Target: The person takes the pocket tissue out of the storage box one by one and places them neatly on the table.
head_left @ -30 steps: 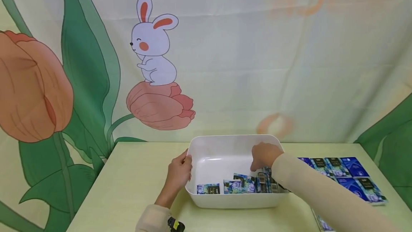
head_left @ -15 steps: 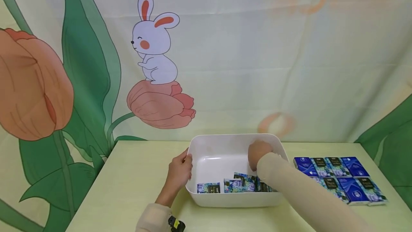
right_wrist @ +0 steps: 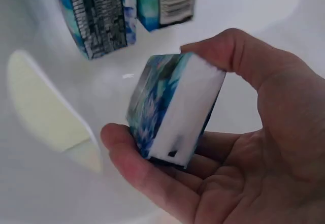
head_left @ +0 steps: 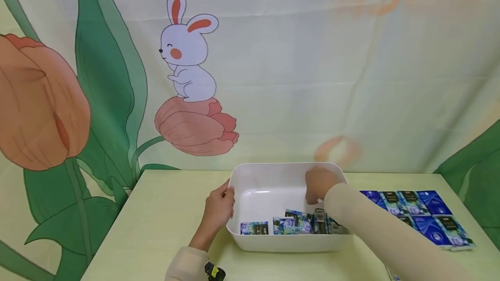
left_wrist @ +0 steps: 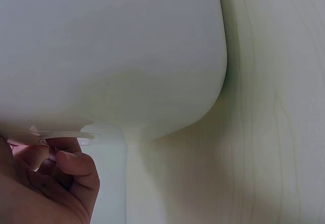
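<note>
My left hand (head_left: pixel 218 207) grips the left rim of a white plastic bin (head_left: pixel 289 243), thumb and curled fingers at its edge. In the left wrist view, the left hand (left_wrist: pixel 56 183) is beside the bin's outer wall (left_wrist: pixel 117 41). My right hand (head_left: pixel 321 183) is inside the bin, toward its right end. The right wrist view shows the right hand (right_wrist: pixel 233 148) pinching a small blue floral pack (right_wrist: pixel 175 109) with a white side, between thumb and fingers. Several similar packs (head_left: pixel 298 221) lie along the bin's near wall, two with barcodes (head_left: pixel 320 221).
Right of the bin, rows of blue and floral packs (head_left: pixel 431 224) lie flat on the pale table (head_left: pixel 148 229), partly hidden by my right sleeve (head_left: pixel 383 229). Behind the table hangs a printed cloth (head_left: pixel 289 77) with a rabbit and tulips.
My right hand dips left and lower in the bin, then comes back slightly up and right, uncovering the barcoded packs again. The left hand stays on the rim.
</note>
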{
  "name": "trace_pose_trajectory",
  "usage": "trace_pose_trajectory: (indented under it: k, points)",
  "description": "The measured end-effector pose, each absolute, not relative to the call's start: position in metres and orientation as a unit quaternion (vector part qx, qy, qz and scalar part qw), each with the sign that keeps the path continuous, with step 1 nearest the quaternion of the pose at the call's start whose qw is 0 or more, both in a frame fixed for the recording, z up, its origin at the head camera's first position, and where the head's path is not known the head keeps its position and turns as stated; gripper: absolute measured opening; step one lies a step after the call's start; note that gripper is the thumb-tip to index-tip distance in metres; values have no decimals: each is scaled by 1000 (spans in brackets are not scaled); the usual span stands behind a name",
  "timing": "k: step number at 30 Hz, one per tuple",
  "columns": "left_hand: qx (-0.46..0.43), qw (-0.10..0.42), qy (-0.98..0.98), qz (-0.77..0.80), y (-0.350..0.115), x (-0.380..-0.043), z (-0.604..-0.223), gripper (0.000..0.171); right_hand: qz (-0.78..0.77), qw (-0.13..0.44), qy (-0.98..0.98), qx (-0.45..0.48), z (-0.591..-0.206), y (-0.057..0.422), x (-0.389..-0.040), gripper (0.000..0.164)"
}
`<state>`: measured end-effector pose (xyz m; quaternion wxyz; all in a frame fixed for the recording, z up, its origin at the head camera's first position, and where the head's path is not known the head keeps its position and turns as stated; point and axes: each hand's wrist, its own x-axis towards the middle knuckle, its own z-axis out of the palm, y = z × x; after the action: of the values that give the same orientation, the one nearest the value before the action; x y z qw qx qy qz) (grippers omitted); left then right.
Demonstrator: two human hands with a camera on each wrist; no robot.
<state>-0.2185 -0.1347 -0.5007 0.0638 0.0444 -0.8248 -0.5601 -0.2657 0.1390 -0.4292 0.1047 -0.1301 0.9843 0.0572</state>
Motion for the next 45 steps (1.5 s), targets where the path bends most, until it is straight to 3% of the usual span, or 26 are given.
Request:
trace_pose_trajectory:
  k: [8, 18, 25, 36, 45]
  points:
    - [49, 68, -828, -555, -138, -219, -503, 43, -28, 96, 982, -159, -406, 161, -253, 28]
    - [62, 69, -826, -556, -142, -219, -505, 44, -141, 43, 980, -134, -397, 214, -210, 42]
    - [62, 58, -825, -559, -140, -221, -505, 44, -137, 23, 986, -96, -396, 263, -176, 81]
    - [57, 55, -821, -565, -134, -221, -502, 45, -168, 61, 984, -10, -440, 346, -133, 91]
    - [51, 54, -825, -560, -130, -222, -504, 45, -159, 178, 965, 110, -505, 402, -112, 110]
